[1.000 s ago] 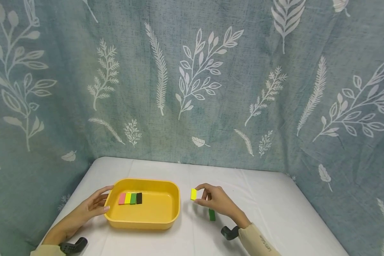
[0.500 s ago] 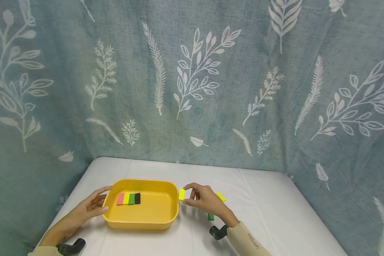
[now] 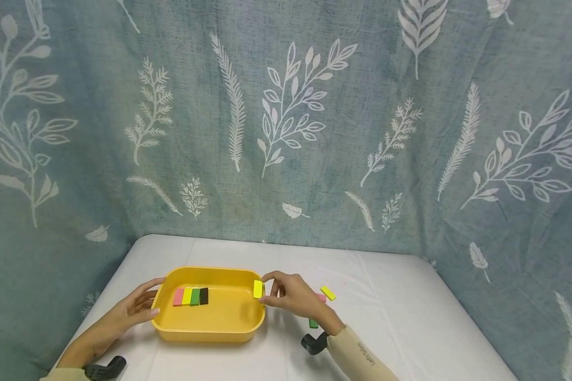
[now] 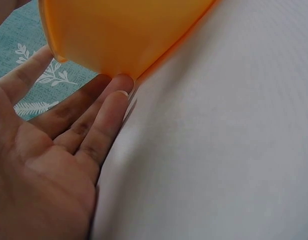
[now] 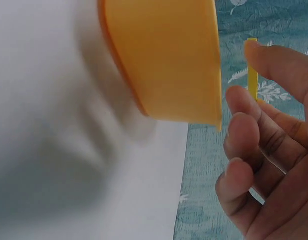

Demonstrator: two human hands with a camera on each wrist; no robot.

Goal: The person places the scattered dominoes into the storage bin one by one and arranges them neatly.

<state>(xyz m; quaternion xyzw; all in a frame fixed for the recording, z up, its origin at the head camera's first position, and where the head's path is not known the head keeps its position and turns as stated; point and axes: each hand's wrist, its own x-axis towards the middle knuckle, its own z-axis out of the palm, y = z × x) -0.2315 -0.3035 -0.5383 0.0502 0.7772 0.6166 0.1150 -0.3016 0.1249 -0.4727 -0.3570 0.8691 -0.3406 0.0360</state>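
My right hand pinches a thin yellow rectangular block between thumb and fingertips. In the head view, block and fingertips overlap the right rim of a yellow plastic tray. The right wrist view has the block edge-on, apart from the tray's wall. My left hand is at the tray's left end, its fairly straight fingers touching the outer wall and rim. Inside the tray, a pink block, a yellow block, a green block and a black block lie side by side.
Right of the tray, on the white-covered table, lie another yellow block, a pink block and a green block, the last two partly hidden by my right arm. A patterned curtain surrounds the table's back and sides.
My right hand has carried the yellow block leftward from beside the tray to its right rim. This uncovers the yellow and pink blocks behind the hand. The left hand keeps its place on the tray.
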